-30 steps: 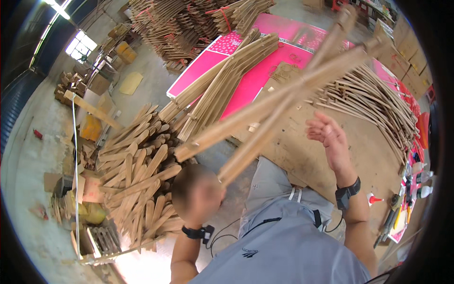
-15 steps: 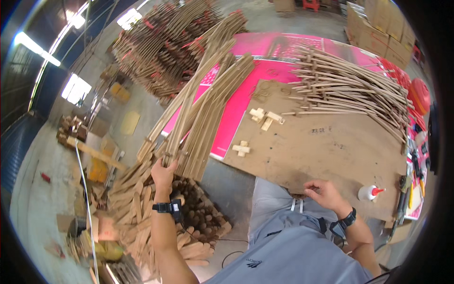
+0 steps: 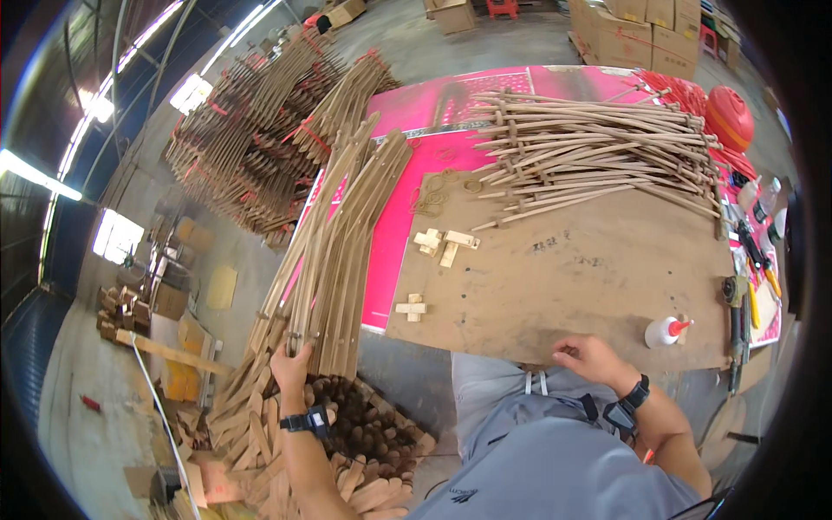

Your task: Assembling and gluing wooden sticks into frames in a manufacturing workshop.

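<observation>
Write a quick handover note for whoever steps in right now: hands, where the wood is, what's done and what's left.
Left hand: gripping the near ends of the long wooden slats left of the board.
Right hand: empty, fingers curled at the near edge of the brown work board.
Done: a heap of assembled sticks lies at the board's far side.
Left: small wooden crosses and a glue bottle wait on the board; the slats aren't on it yet.

Woodworking workshop: stacked wooden slats (image 3: 260, 130), plywood worktable (image 3: 589, 269), glue bottle (image 3: 666, 331).
</observation>
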Available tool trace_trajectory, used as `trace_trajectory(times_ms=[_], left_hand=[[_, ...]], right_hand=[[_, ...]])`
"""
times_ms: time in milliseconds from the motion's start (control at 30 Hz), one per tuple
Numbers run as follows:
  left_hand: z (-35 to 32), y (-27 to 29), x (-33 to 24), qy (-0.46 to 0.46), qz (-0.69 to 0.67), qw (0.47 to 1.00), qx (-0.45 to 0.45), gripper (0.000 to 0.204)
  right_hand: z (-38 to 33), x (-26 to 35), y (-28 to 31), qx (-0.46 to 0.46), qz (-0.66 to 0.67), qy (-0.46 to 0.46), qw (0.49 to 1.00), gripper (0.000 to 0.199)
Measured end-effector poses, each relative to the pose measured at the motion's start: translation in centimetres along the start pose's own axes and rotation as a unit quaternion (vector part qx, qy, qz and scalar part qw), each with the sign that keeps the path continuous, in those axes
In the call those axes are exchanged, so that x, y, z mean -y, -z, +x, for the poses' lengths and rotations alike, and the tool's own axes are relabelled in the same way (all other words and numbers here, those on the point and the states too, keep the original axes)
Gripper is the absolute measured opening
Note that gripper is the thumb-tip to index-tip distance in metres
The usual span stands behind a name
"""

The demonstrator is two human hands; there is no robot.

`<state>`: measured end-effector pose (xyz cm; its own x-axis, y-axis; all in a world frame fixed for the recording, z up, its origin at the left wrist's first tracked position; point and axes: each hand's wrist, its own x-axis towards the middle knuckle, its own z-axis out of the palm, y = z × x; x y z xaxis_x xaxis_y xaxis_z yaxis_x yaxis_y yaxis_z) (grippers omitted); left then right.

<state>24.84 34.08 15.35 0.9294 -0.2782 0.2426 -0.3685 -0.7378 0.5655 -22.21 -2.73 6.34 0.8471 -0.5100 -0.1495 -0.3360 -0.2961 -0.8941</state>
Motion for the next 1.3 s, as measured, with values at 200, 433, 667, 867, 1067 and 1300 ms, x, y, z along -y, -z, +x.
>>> trace_trajectory(times_ms=[200,433,667,867,1067,1300], left_hand=[[0.4,-0.7,1.9,-0.032,0.083,0.996,-0.004,0.055],[0.3,-2.9,0.0,0.051,-0.252,0.953,0.161,0.046],[-2.2,2.2,-5.4,-0.069,-0.087,0.99,0.082,0.069],[-4.5,-6.2,-11.4,-0.156,-0.179,0.956,0.171,0.056],[-10.5,-23.5,-20.9,-0.325,-0.042,0.878,0.35,0.047],[-16.9,-30.4,-25.5,-0.573,0.033,0.779,0.252,0.054]], right_hand=[[0.7,0.1,-0.1,0.008,-0.012,0.006,1.0,0.027],[-1.1,-2.1,-0.8,-0.013,-0.072,0.017,0.997,0.029],[-5.2,-0.5,4.0,-0.066,-0.001,-0.009,0.998,0.027],[-13.2,-0.7,15.5,-0.3,0.182,-0.027,0.936,0.027],[-16.0,-1.3,29.1,-0.456,-0.054,-0.14,0.877,0.031],[-7.9,-12.9,40.7,-0.49,-0.252,-0.139,0.823,0.024]])
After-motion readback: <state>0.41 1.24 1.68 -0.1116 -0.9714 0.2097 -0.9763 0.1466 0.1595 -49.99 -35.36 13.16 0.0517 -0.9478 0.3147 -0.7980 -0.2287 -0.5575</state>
